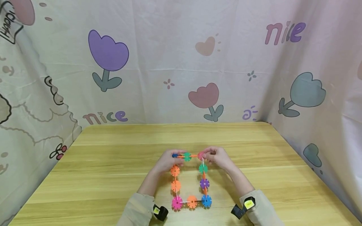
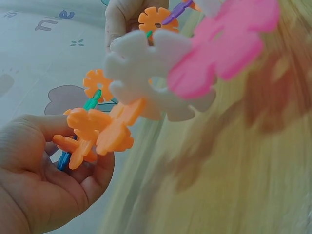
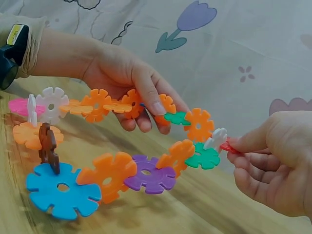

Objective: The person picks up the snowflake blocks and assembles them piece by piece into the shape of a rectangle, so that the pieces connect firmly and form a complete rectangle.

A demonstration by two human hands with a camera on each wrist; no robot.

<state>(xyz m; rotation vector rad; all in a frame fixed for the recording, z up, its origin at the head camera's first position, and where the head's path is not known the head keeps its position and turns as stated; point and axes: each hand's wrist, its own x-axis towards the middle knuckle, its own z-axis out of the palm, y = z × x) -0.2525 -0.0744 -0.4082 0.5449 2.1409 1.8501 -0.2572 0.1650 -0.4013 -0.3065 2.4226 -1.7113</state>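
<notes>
Interlocking plastic flower-shaped discs form a rectangular ring above the table. My left hand [image 1: 166, 161] grips its far left corner around a dark blue disc [image 1: 175, 155], mostly hidden by fingers. At the far right corner my right hand [image 1: 220, 157] pinches a red disc [image 3: 228, 147] between thumb and fingers. Beside it are a white disc [image 3: 216, 139] and an orange disc [image 3: 199, 126]; whether red and orange are joined I cannot tell. A green disc [image 1: 187, 156] lies between the hands. Nearest me are a pink disc [image 1: 177, 203] and a blue disc [image 1: 206, 201].
A wood-grain table [image 1: 107, 175] lies under the ring and extends to both sides. Behind it hangs a pale curtain [image 1: 158, 47] printed with tulips and words. Black wrist cameras [image 1: 160, 212] are strapped over both sleeves.
</notes>
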